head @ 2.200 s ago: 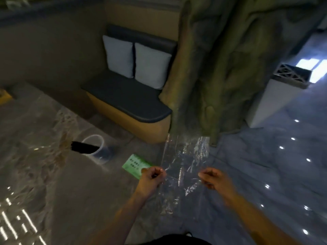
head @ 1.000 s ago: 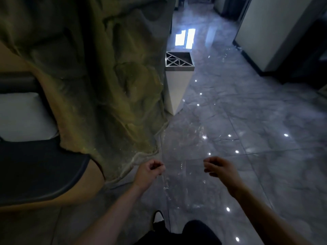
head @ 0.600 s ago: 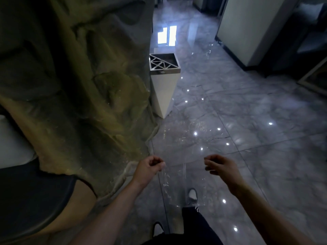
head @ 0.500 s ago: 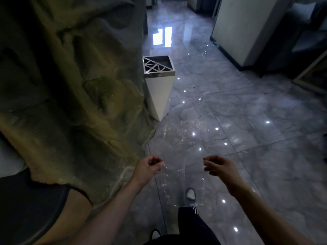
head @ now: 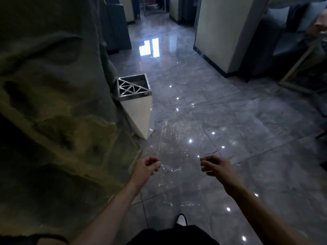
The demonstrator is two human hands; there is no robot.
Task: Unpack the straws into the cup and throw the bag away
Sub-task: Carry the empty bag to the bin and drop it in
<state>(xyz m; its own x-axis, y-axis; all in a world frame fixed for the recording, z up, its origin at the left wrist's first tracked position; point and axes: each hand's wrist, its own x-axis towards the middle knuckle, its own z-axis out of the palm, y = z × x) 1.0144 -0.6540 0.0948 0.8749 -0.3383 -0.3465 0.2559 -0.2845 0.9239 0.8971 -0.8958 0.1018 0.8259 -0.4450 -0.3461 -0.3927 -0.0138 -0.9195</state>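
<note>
A clear, empty plastic bag (head: 178, 149) is stretched flat between my hands, low in the middle of the view. My left hand (head: 146, 167) pinches its left edge and my right hand (head: 218, 166) pinches its right edge. Ahead and to the left stands a white bin (head: 139, 110) with a metal lattice top, about an arm's length beyond the bag. The cup and the straws are out of view.
A rough rock-like pillar (head: 53, 103) fills the left side, right beside the bin. Glossy grey floor tiles (head: 238, 121) stretch ahead and right. A pale column (head: 224, 29) and dark seating (head: 292, 38) stand at the far right. My shoe (head: 181, 220) shows at the bottom.
I have turned away from the table with the cup and walked toward the bin, which now sits closer. Both hands have kept hold of the bag throughout.
</note>
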